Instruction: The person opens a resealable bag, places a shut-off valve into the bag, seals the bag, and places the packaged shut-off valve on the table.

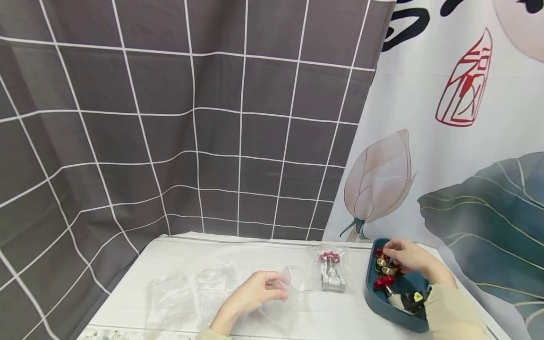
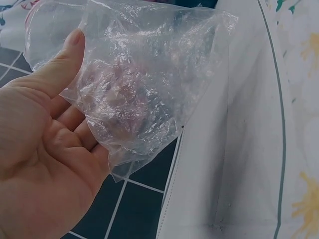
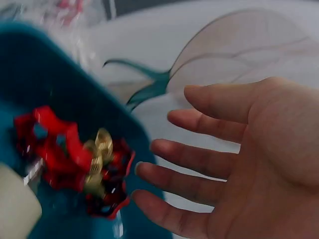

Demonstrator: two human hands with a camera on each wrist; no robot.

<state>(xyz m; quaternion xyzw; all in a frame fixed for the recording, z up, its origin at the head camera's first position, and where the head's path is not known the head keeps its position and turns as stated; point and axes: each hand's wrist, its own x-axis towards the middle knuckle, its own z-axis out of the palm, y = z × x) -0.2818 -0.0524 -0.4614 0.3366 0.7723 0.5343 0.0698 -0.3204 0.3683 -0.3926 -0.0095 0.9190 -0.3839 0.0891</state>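
Observation:
My left hand (image 1: 258, 293) holds a clear plastic bag (image 2: 144, 74) by its side. In the left wrist view the thumb lies at the near face and the other fingers pass behind the film. My right hand (image 1: 410, 259) is over the far end of a blue tray (image 1: 393, 320). Its fingers are spread and bare in the right wrist view, beside red handwheels (image 3: 55, 149) and brass fittings (image 3: 99, 154) in the tray. Closer to me, the tray also has a cream cylinder (image 3: 15, 204) and a black piece with a yellow label (image 1: 418, 297).
Between the hands lies a clear bag with a red-handled metal valve (image 1: 333, 281) inside. Two flat clear bags (image 1: 172, 297) rest on the white tabletop (image 1: 140, 278) at left. A grey grid curtain (image 1: 212, 137) and a printed white cloth (image 1: 425, 189) hang behind.

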